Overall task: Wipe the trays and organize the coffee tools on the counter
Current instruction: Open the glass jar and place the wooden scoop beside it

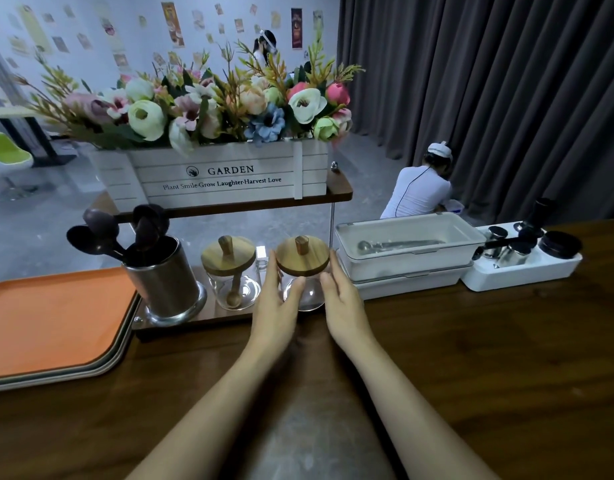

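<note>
A glass jar (pixel 303 296) with a round wooden lid (pixel 302 256) stands at the right end of the rack's lower board (pixel 194 318). My left hand (pixel 274 306) lies flat against the jar's left side and my right hand (pixel 343 303) against its right side. Their fingers are straight and both thumbs rest on the front glass. A twin jar (pixel 229 271) with a wooden spoon inside stands just to the left. Stacked orange trays (pixel 56 320) lie at the far left. A white tray (pixel 527 275) at the right holds metal cups and a black tamper.
A steel holder (pixel 165 278) with dark spoons stands left of the jars. A white flower box (pixel 222 178) fills the rack's upper shelf. Stacked white bins (pixel 409 258) holding a metal scoop sit right of the rack. Two people are in the room behind the counter.
</note>
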`<state>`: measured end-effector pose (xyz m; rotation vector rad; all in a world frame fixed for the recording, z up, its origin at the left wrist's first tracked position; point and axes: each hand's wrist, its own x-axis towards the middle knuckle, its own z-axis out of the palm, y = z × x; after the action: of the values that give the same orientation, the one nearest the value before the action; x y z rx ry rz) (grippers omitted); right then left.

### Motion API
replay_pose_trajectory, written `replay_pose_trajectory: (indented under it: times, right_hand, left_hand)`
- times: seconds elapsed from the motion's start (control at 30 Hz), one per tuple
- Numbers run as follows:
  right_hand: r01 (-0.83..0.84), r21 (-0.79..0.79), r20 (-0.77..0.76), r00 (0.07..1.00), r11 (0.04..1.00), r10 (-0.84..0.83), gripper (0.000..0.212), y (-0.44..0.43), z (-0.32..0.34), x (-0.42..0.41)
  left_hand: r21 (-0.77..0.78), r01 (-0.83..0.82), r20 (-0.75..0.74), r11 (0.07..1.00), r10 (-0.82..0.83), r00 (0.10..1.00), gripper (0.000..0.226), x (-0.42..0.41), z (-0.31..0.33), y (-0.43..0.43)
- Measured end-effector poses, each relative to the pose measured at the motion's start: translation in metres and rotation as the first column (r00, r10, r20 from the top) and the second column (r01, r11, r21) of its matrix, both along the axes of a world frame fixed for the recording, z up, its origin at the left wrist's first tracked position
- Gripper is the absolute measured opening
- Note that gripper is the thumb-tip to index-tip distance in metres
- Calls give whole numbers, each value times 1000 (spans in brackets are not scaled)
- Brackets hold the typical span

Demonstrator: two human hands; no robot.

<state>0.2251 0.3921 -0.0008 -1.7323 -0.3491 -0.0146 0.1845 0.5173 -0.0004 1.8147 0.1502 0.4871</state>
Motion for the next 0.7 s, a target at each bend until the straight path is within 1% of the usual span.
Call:
replay_pose_trajectory:
  times: [0.13, 0.23, 0.4, 0.5, 0.6, 0.7]
  right_hand:
    - [-31, -1, 25, 999, 1000, 31, 46, -15, 11, -20]
    - [-29, -17, 27, 999, 999, 30, 47, -27, 11, -36]
    - [4, -72, 42, 999, 997, -1, 48, -45, 4, -56]
    - [26, -55, 35, 999, 998, -24, 47, -62, 1, -68]
    - [14, -7, 14, 1000, 1000, -14, 46, -89, -2, -80]
    - [54, -6, 8, 999, 999, -54, 46, -124, -4, -85]
  left_hand:
    - [8, 28, 48, 1000, -28, 998, 65, -16, 2, -6]
    - [8, 15, 30, 1000, -16, 999, 71, -33, 0, -13]
    - [24, 2, 26, 1000, -3, 1000, 69, -56, -2, -29]
    - [23, 2, 13, 1000, -2, 1000, 68, -65, -7, -42]
    - [52, 0, -3, 999, 0, 1000, 70, -73, -10, -68]
    - [51, 28, -18, 998, -28, 999, 71, -77, -13, -100]
